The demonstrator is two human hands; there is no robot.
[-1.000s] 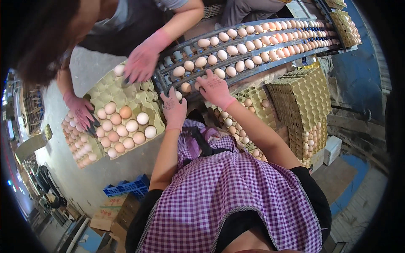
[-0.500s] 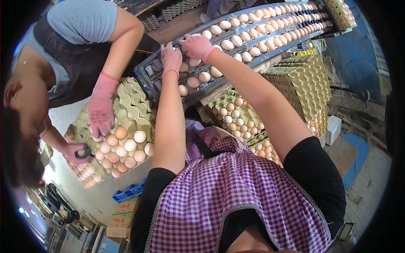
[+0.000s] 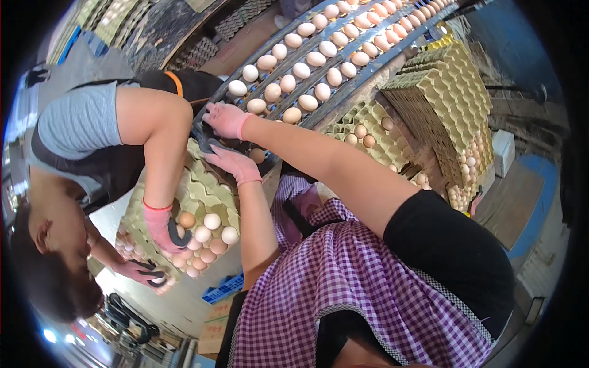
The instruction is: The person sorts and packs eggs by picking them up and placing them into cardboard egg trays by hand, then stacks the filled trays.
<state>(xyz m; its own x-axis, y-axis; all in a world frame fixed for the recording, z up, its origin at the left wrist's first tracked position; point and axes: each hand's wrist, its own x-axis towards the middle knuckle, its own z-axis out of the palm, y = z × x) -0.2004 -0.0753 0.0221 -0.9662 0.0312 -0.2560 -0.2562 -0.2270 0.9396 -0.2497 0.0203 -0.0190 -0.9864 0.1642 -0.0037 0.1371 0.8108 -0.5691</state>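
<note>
Left hand (image 3: 237,164) and right hand (image 3: 227,120) are shifting toward the end of the rack (image 3: 345,97); openness and any hold I cannot tell.

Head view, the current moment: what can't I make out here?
In the head view:
Conveyor: its far end is cut off by the top edge.
Right hand: its own back hides whatever may lie under its fingers.
Left hand: its dark glove fingers merge with the dark conveyor end, so any grip can't be told.
Egg tray: partly hidden by the co-worker's forearm.
</note>
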